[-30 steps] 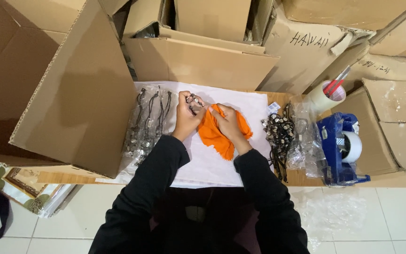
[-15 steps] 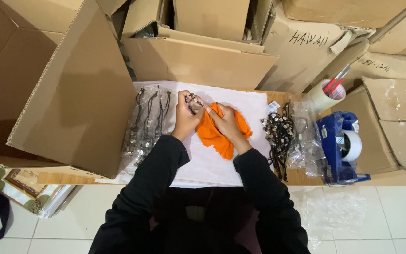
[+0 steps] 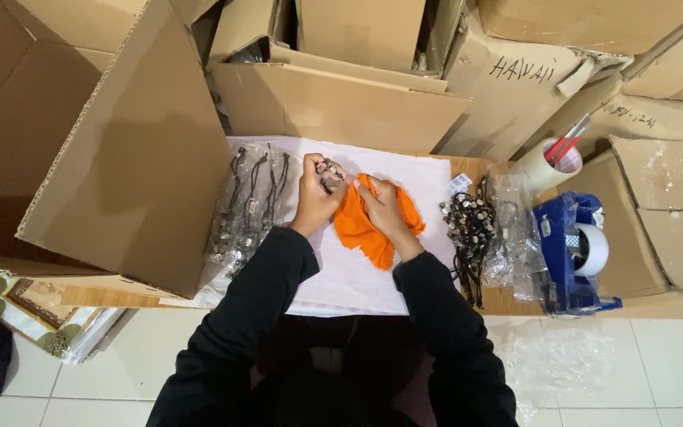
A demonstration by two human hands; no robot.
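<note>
Both arms, in black sleeves, are being extended forward over a white sheet (image 3: 357,277) that is being used as a work surface on the wooden table (image 3: 507,300). The left hand (image 3: 315,198) is being held with its back up, wrist slightly raised, fingers curled shut around a small beaded piece (image 3: 330,170) of dark cord and silvery-brown beads; only the end of the piece is being shown above the fingertips. The right hand (image 3: 381,207) is being pressed down on an orange cloth (image 3: 361,225), fingers bent and closed into the fabric. The two hands are being kept close together, nearly touching at the thumbs, with the cloth lying between and beneath them.

The orange cloth is being seen as crumpled and folded, with a frayed lower edge, lying near the middle of the white sheet. Whether the beaded piece is being touched by the cloth cannot be told.

To the left of the left hand, clear bags of corded items (image 3: 247,209) are being laid side by side on the sheet. To the right, a loose heap of dark beaded cords (image 3: 468,229) is being kept beside clear plastic bags (image 3: 515,237). Further right, a blue tape dispenser (image 3: 575,253) and a roll of tape (image 3: 551,162) are being kept. Cardboard boxes (image 3: 136,158) are being stacked around the table.
</note>
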